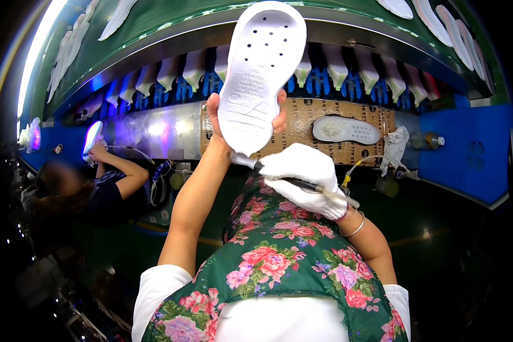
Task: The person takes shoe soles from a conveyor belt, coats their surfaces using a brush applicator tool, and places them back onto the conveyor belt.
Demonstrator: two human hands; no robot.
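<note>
Bare and wrapped round its sides from beneath, my left hand (215,117) holds up a white shoe sole (262,74). The sole stands heel toward me, with several small dark holes in its wider far half. In a white knit glove, my right hand (302,176) grips a brush (310,187) with a dark handle and a pale tail end. The bristle tip is at the sole's heel edge; whether it touches there is hard to tell. Right of the held sole, another sole-shaped piece (347,130), pale with a dark rim, lies on brown cardboard (302,114).
Several pale soles (336,65) hang in a row on blue holders behind the bench. More sole pieces lie on the green shelf (171,20) above. A white rag (396,145) and a clear bottle (430,140) sit at right. At left another person (80,182) handles a lit sole.
</note>
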